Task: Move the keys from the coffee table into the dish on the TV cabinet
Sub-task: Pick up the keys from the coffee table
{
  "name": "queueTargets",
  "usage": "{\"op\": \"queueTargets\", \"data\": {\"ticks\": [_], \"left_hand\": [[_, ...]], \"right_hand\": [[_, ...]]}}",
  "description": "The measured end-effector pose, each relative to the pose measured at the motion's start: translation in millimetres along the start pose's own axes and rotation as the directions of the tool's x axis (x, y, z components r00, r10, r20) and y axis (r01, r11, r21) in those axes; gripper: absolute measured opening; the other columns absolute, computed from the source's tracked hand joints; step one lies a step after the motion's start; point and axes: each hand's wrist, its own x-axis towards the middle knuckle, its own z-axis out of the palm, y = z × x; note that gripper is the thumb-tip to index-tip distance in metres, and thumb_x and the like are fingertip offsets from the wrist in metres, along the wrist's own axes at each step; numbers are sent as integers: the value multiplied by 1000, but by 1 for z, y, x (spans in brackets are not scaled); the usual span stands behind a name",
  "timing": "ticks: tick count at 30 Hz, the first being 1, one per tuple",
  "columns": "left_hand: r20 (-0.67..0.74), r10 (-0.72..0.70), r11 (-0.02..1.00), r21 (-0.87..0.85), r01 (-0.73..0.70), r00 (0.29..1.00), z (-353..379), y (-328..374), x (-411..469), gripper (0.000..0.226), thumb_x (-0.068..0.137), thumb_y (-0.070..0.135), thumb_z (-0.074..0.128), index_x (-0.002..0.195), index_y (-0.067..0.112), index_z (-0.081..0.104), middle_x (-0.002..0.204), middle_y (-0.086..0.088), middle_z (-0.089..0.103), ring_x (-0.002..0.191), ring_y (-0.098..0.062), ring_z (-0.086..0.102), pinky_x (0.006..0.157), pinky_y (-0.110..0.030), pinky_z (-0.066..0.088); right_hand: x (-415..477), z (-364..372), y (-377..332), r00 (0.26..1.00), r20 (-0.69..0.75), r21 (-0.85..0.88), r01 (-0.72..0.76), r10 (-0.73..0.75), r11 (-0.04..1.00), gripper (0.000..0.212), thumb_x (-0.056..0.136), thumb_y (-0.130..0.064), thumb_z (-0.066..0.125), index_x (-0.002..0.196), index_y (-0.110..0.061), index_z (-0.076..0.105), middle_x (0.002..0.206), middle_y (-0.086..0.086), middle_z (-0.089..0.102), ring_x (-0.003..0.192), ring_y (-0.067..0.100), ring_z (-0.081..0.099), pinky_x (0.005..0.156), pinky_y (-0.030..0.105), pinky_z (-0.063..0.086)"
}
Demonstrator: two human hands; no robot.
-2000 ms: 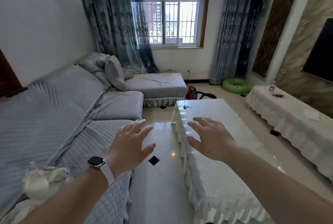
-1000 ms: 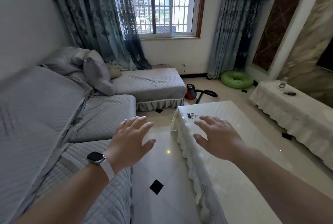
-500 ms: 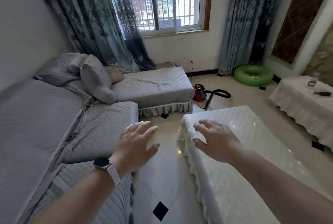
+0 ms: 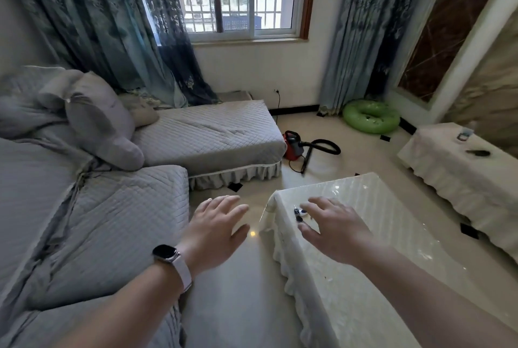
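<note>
A small bunch of keys (image 4: 298, 212) with a blue and white fob lies near the far left corner of the coffee table (image 4: 378, 235), which has a glossy white top and a frilled cover. My right hand (image 4: 335, 225) hovers open just over the keys, fingers spread, partly hiding them. Over the floor between sofa and table, my left hand (image 4: 217, 228) is open and holds nothing; a watch sits on its wrist. The TV cabinet (image 4: 459, 176) stands at the right under a white cloth. A small dish-like object (image 4: 464, 134) rests near its far end.
A grey quilted sofa (image 4: 112, 207) fills the left side. A red vacuum cleaner (image 4: 294, 144) with a black hose lies on the floor beyond the table. A green inflatable ring (image 4: 371, 116) sits by the curtains. A dark remote-like item (image 4: 479, 153) lies on the cabinet.
I have walked forward along the coffee table. My right hand has reached its far corner and now hovers over the keys. Both hands stay open.
</note>
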Motion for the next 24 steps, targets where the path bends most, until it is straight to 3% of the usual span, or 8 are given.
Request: {"op": "queueTargets", "data": {"ticks": [9, 15, 24], "left_hand": [[58, 200, 979, -41, -198, 978, 35, -88, 110, 42, 87, 45, 47, 121, 23, 58, 126, -7, 61, 118, -29, 53, 96, -44, 41], [135, 294, 954, -98, -282, 946, 65, -100, 163, 43, 86, 47, 48, 120, 23, 59, 124, -6, 63, 116, -29, 56, 94, -42, 45], [273, 366, 931, -113, -348, 890, 130, -85, 263, 46, 85, 48, 48, 121, 22, 58, 123, -4, 63, 115, -28, 55, 93, -42, 45]], "right_hand": [[102, 11, -11, 982, 31, -10, -184, 185, 983, 53, 91, -53, 38, 139, -30, 40, 152, -4, 37, 138, 17, 30, 108, 34, 21], [136, 19, 6, 961, 68, -5, -268, 267, 963, 55, 92, -53, 35, 142, -30, 35, 153, -1, 35, 139, 18, 29, 110, 35, 18], [199, 64, 88, 928, 137, 58, -356, 346, 933, 53, 91, -52, 35, 140, -31, 37, 146, 0, 42, 131, 20, 38, 105, 36, 27]]}}
